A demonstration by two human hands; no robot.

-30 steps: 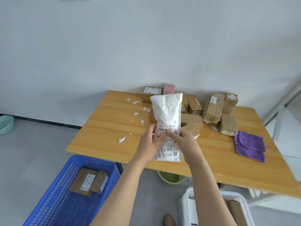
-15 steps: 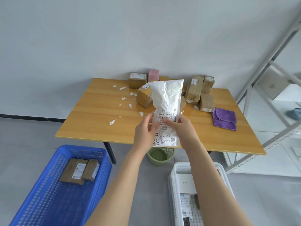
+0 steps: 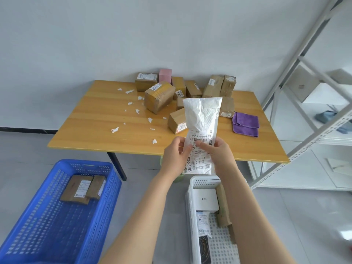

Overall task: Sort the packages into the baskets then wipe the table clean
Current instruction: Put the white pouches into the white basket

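Pinching the white mailer (image 3: 202, 115) low, left hand (image 3: 176, 159) and right hand (image 3: 219, 155) leave most above the grip.

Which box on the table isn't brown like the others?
The small pink box at the far edge of the table, by the wall. The other boxes there are all brown cardboard.

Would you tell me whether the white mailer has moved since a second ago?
Yes. The mailer has come toward the person: its lower end, earlier over the tabletop, now hangs past the front edge of the table.
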